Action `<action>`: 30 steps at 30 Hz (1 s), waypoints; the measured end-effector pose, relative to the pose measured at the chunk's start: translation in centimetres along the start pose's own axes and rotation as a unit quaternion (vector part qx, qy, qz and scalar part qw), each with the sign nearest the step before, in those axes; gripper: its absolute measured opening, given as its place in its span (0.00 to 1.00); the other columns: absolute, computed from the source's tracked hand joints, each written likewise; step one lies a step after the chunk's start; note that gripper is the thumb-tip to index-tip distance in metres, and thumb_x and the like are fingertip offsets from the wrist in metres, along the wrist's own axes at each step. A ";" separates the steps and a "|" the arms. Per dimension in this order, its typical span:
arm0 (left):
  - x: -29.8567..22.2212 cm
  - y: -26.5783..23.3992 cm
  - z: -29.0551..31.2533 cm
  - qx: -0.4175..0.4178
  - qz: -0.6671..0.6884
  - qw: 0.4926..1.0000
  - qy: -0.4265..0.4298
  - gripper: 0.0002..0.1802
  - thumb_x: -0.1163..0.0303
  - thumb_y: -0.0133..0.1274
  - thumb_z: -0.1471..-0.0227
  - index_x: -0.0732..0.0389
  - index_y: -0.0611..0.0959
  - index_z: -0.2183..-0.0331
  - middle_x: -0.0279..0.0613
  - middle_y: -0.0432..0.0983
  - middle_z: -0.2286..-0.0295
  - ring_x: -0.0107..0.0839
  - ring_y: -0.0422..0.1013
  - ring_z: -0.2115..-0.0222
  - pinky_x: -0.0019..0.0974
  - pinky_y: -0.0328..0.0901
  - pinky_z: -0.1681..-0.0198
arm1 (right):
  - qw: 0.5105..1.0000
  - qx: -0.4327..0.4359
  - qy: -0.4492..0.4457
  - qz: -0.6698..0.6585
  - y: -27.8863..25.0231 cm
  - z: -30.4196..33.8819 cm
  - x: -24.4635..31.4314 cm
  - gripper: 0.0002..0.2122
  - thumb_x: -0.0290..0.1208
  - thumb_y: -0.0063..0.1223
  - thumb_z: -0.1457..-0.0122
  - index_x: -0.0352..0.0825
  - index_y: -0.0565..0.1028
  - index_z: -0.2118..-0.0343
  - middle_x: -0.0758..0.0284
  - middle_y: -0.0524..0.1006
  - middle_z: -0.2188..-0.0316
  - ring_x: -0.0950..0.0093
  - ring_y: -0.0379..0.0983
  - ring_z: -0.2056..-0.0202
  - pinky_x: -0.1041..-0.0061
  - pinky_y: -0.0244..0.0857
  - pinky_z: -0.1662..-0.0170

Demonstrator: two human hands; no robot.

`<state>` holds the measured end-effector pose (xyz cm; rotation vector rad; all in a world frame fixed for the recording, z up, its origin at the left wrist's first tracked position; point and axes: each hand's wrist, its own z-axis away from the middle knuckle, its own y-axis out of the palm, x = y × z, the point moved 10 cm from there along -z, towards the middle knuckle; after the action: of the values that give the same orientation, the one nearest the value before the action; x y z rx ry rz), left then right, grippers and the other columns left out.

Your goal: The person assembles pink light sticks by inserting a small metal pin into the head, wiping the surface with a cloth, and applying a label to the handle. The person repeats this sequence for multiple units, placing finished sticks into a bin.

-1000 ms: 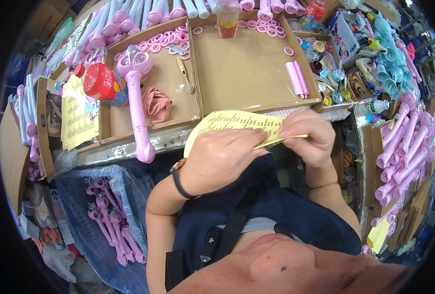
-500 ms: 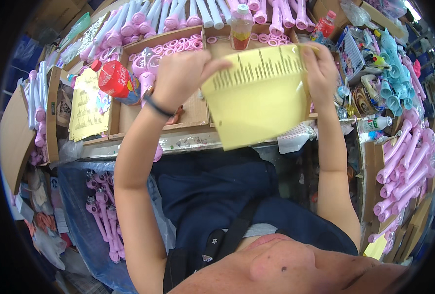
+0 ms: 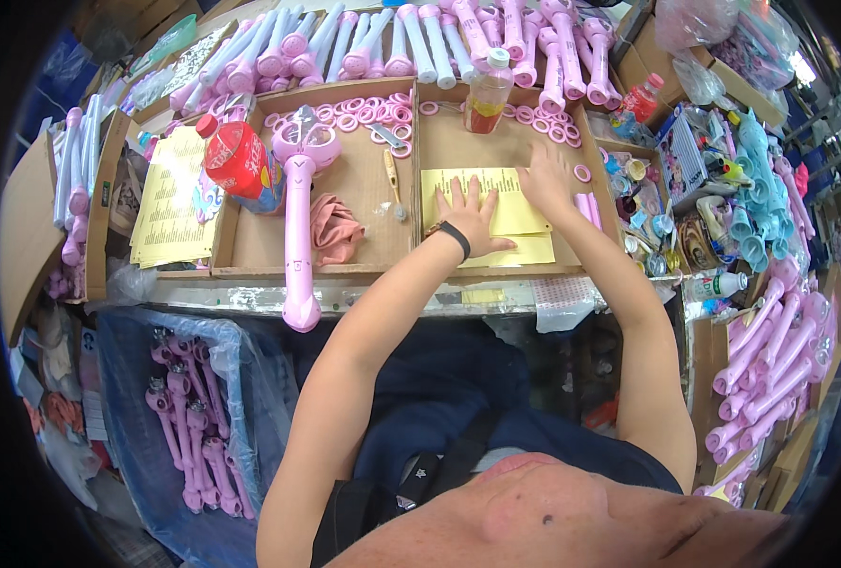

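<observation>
Yellow printed sheets (image 3: 527, 250) lie in the right compartment of a shallow cardboard tray (image 3: 406, 256). Flat on top of them rests my left hand (image 3: 468, 216), its fingers spread. Beside the sheets' right edge is my right hand (image 3: 545, 178), fingers stretched out and slightly blurred, holding nothing I can see. Whether it touches the paper I cannot tell. Pink rings (image 3: 548, 123) and a bottle of yellow and red liquid (image 3: 487, 99) are beyond the hands. In the left compartment, a pink wand-shaped toy (image 3: 299, 218) lies over the front edge, next to a crumpled reddish cloth (image 3: 335, 230).
A red-labelled bottle (image 3: 241, 161) and another pile of yellow sheets (image 3: 169, 204) are at left. Pink and white wand parts (image 3: 373, 47) line the back. Pink parts fill a blue-lined bin (image 3: 122, 379) at lower left and a box (image 3: 714, 350) at right.
The yellow sheets held up between both hands have come down onto the cardboard tray. My left hand has flattened on them; my right hand has let go of their edge.
</observation>
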<state>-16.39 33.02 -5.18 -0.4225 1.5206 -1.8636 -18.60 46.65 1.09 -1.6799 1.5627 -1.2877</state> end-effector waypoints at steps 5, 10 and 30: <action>0.0 -0.3 0.5 0.014 0.012 1.000 -0.019 0.58 0.26 0.42 0.60 0.54 0.48 0.38 0.58 0.35 0.39 0.60 0.31 0.38 0.66 0.32 0.41 | 0.965 -0.173 0.038 -0.192 -0.4 -6.9 2.7 0.37 0.36 0.67 0.60 0.28 0.60 0.48 0.52 0.65 0.50 0.57 0.62 0.49 0.63 0.57 0.47; 0.3 -0.4 1.0 0.038 0.030 0.999 -0.011 0.61 0.27 0.48 0.64 0.52 0.47 0.38 0.56 0.34 0.38 0.59 0.30 0.38 0.66 0.30 0.41 | 0.933 -0.068 0.074 -0.345 4.8 -9.9 1.4 0.35 0.37 0.68 0.62 0.27 0.65 0.51 0.53 0.72 0.57 0.61 0.70 0.55 0.67 0.63 0.52; -0.1 -6.2 6.2 -0.175 0.015 0.983 0.049 0.45 0.41 0.57 0.62 0.56 0.67 0.46 0.56 0.53 0.43 0.58 0.46 0.42 0.64 0.42 0.43 | 0.936 -0.019 0.183 -0.299 -3.3 6.3 -4.3 0.36 0.34 0.62 0.50 0.23 0.53 0.45 0.52 0.66 0.51 0.64 0.68 0.52 0.69 0.64 0.51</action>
<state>-14.32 29.09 2.36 -0.4682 1.9199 -1.6142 -11.05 49.98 0.02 -2.1302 1.3027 -1.9801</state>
